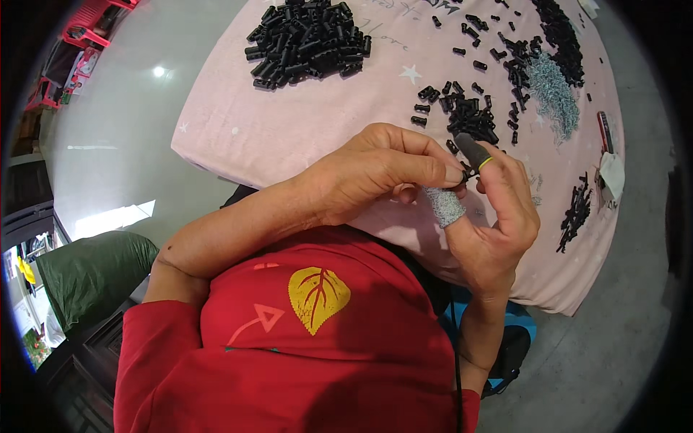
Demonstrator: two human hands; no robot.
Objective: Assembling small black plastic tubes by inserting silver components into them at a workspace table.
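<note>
My left hand (pixel 386 169) comes in from the left over the near edge of the cloth, thumb and fingers pinched on a small black plastic piece (pixel 468 174). My right hand (pixel 498 220) meets it from the right, its fingertips closed around the same piece. The right thumb wears a grey speckled finger sleeve (pixel 444 208), and a dark finger cot (pixel 473 151) with a yellow rim covers the right index finger. My fingers hide most of the piece. Just beyond them lies a loose heap of short black plastic parts (pixel 473 119).
A pink cloth (pixel 289 130) covers the table. On it are a large pile of black cylinders (pixel 310 43), silvery small metal parts (pixel 554 94), more black parts (pixel 561 40), thin black pieces (pixel 576 216) and a red-and-black tool (pixel 604 130). A green cover (pixel 97 274) stands at left.
</note>
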